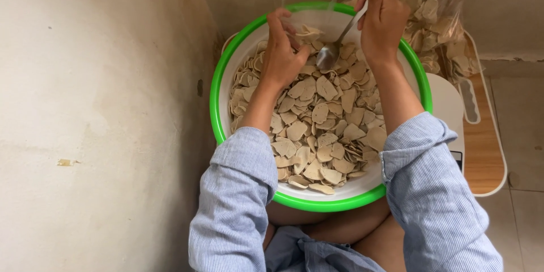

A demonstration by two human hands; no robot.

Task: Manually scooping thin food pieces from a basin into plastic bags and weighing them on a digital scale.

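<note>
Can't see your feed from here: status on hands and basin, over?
Left hand pinching beige chips at the far side of the green-rimmed basin. Right hand gripping metal spoon, bowl down among the chips. Clear plastic bags beyond the rim.

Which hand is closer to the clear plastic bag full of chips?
Right. The right hand, holding the spoon, is just beside the bag of chips. The left hand is farther away, over the green-rimmed basin.

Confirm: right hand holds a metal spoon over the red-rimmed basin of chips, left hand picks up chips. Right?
Not quite: the basin rim is green, not red, as the head view shows. The right hand does hold the metal spoon, and the left hand picks up chips.
</note>
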